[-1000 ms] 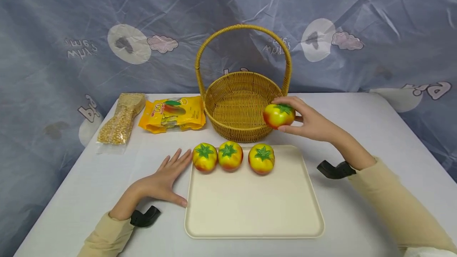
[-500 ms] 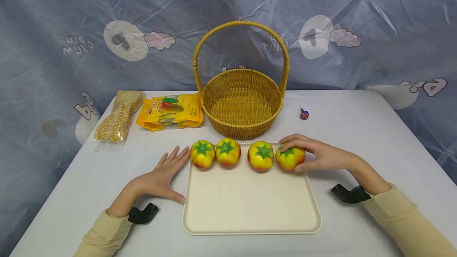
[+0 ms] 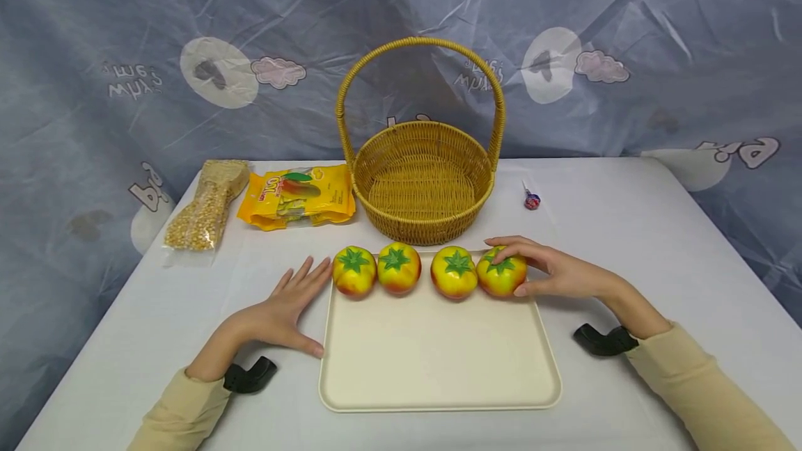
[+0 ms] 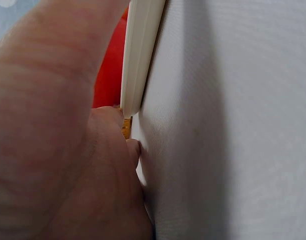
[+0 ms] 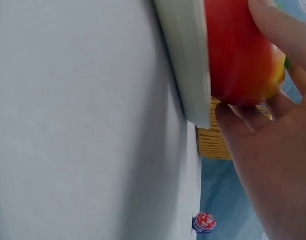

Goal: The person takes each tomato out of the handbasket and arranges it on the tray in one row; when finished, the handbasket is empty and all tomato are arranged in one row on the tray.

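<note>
In the head view several glossy yellow-and-red tomatoes with green leafy tops stand in a row along the back edge of a cream tray (image 3: 438, 357). The rightmost tomato (image 3: 501, 273) is held by my right hand (image 3: 560, 271), fingers over its top and far side, thumb at its near right. It sits close against its neighbour, a tomato (image 3: 454, 273) to its left. Its red underside shows over the tray rim in the right wrist view. My left hand (image 3: 282, 312) rests with fingers spread at the tray's left edge, fingertips beside the leftmost tomato (image 3: 354, 272).
Behind the tray stands a wicker basket (image 3: 421, 221) with a tall arched handle. Left of it lie a yellow mango-print packet (image 3: 297, 197) and a clear bag of corn kernels (image 3: 203, 211). A lollipop (image 3: 531, 200) lies to the basket's right. A printed grey-blue cloth hangs behind.
My right hand has brought its tomato from the basket's right rim down to the tray's back right corner, then nudged it left towards its neighbour. My left hand has stayed in place.
</note>
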The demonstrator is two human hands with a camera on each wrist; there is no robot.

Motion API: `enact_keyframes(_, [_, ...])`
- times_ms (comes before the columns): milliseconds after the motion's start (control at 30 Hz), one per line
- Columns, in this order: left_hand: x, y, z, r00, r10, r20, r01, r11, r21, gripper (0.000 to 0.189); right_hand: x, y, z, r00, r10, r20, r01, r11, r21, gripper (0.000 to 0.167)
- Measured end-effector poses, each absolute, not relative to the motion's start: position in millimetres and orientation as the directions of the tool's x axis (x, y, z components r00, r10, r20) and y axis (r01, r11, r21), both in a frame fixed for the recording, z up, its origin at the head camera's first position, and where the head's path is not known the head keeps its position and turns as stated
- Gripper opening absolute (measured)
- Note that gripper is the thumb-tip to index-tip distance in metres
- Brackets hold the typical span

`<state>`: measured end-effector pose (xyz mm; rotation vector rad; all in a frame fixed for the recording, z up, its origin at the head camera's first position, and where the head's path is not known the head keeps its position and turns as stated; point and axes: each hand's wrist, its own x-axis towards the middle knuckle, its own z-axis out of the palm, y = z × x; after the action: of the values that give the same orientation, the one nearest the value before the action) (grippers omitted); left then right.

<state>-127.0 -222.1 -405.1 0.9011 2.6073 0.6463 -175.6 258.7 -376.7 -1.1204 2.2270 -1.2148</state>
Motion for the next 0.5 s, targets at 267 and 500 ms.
enact_keyframes(267, [-128.5, -220.5, -405.8, -0.751, 0.646, -0.135, 0.511, 0.699, 0.501, 0.129, -173.3, 259.6, -379.6, -0.624, -0.778, 0.072, -0.468, 0.298, -0.832, 0.054])
enact_keyframes(500, [-127.5, -224.1, -401.9, -0.748, 0.651, -0.131, 0.496, 0.679, 0.542, 0.122, -174.2, 264.9, -377.0, -0.654, -0.753, 0.072, -0.434, 0.296, -0.851, 0.076])
